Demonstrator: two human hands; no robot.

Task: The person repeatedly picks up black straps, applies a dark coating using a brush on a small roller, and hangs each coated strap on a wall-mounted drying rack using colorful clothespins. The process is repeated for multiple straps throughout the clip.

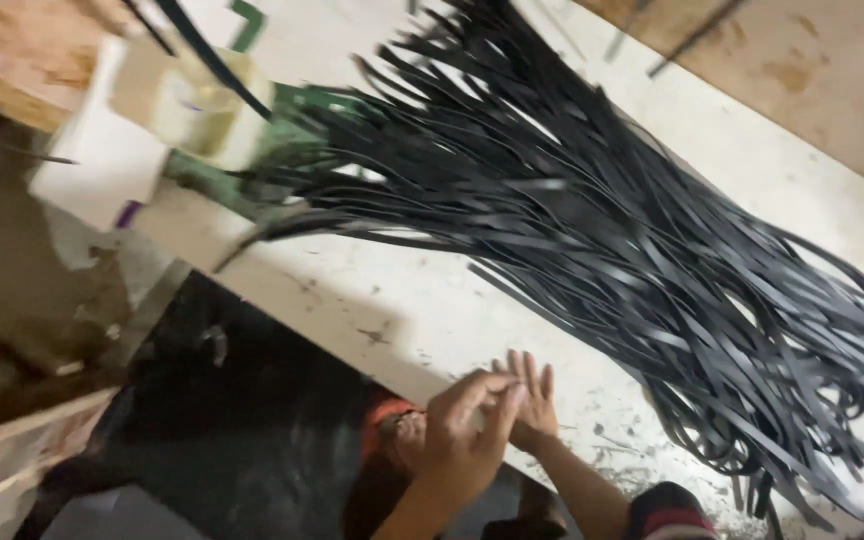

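Observation:
My left hand [457, 445] and my right hand [534, 405] meet at the near edge of a white worktable [422, 310]. The right hand lies flat with its fingers spread. The left hand's bent fingers press against the right hand's fingers, and nothing shows between them. A large bundle of long flat black strips [602, 230] fans across the table beyond the hands, apart from them. The strips run from the upper left down to the lower right corner.
A green device [282, 150] with a pale cylindrical part [202, 110] stands at the strips' upper-left end, beside a white block [102, 160]. Brown boards [812, 70] line the far side. An orange-red object [387, 415] sits below the table edge over the dark floor [232, 430].

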